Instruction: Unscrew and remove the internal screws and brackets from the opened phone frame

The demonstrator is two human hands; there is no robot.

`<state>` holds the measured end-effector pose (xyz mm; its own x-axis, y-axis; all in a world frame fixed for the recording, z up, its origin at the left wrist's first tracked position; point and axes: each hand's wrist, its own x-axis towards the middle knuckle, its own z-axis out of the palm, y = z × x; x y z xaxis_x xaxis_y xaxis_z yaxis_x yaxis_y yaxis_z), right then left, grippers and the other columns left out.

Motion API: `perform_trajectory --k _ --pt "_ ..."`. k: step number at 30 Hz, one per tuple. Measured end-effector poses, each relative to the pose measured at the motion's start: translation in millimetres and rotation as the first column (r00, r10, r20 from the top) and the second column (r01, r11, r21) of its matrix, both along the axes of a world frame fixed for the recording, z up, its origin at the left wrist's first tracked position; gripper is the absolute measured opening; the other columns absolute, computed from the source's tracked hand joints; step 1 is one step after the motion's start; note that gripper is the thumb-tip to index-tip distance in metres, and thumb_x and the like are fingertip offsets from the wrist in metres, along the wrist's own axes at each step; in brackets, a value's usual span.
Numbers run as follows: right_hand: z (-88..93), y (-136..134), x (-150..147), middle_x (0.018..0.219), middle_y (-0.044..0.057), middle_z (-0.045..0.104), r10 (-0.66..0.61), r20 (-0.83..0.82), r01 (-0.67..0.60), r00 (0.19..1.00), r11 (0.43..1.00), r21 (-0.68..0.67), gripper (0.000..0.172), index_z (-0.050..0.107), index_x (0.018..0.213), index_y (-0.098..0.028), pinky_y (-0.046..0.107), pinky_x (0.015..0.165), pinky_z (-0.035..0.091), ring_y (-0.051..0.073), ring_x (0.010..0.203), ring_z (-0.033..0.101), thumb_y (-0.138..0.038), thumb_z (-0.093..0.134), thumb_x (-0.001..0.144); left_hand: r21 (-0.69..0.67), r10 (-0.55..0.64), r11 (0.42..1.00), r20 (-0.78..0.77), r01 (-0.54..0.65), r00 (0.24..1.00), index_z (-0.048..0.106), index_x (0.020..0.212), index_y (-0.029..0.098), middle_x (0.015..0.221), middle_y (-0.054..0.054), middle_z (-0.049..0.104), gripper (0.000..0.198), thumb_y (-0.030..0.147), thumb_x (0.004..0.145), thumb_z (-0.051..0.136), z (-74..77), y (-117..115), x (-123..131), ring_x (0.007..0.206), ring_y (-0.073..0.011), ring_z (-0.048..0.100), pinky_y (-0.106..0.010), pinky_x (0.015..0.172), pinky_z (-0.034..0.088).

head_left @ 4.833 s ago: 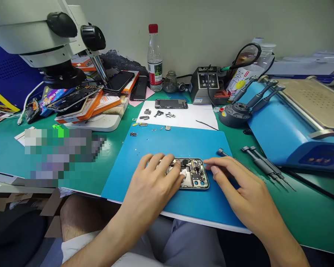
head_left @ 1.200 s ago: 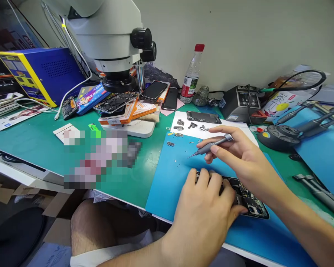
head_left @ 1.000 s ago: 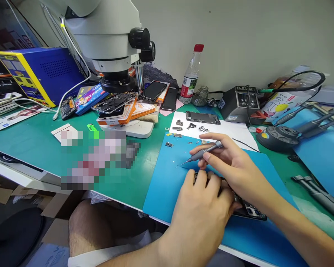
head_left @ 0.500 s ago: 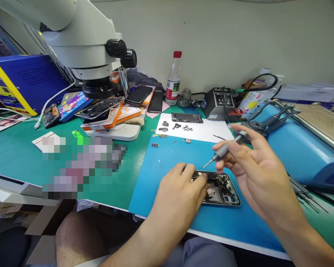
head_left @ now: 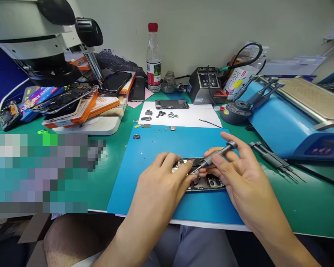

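An opened smartphone (head_left: 205, 183) lies on the blue mat (head_left: 122, 178), its inner parts and camera lenses showing. My left hand (head_left: 159, 182) is closed over the phone's left end, covering much of it, with thumb and forefinger beside the screwdriver tip. A grey precision screwdriver (head_left: 212, 158) slants down into the phone, held between the thumb and fingers of my right hand (head_left: 243, 177). Its tip is at the inner parts by my left fingertips; whether it sits in a screw I cannot tell.
Several small phone parts (head_left: 160, 114) and a dark screen (head_left: 172, 104) lie on white paper behind the mat. More screwdrivers (head_left: 275, 161) lie at right, near a blue machine (head_left: 284, 129). A microscope (head_left: 44, 48) overhangs stacked phones and boxes at left. A bottle (head_left: 154, 59) stands behind.
My right hand has lowered the screwdriver from above the phone, bringing its tip down to the inner parts. My left hand stays over the phone. The view has turned right and down.
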<state>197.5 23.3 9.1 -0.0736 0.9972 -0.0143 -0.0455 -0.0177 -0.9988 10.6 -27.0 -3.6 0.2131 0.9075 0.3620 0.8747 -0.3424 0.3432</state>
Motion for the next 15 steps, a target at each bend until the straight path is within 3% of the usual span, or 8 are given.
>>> perform_trajectory --k 15 --pt "-1.8 -0.9 -0.1 0.112 0.002 0.076 0.002 0.037 -0.003 0.999 1.000 0.023 0.066 0.049 0.149 -0.035 0.033 0.079 0.071 0.019 0.084 0.078 -0.050 0.082 0.093 0.023 0.016 1.000 -0.009 -0.016 1.000 0.074 0.138 0.026 0.126 -0.007 0.075 0.030 0.031 0.115 0.056 0.2 -1.6 0.9 0.117 -0.0267 0.070 -0.039 0.086 0.065"
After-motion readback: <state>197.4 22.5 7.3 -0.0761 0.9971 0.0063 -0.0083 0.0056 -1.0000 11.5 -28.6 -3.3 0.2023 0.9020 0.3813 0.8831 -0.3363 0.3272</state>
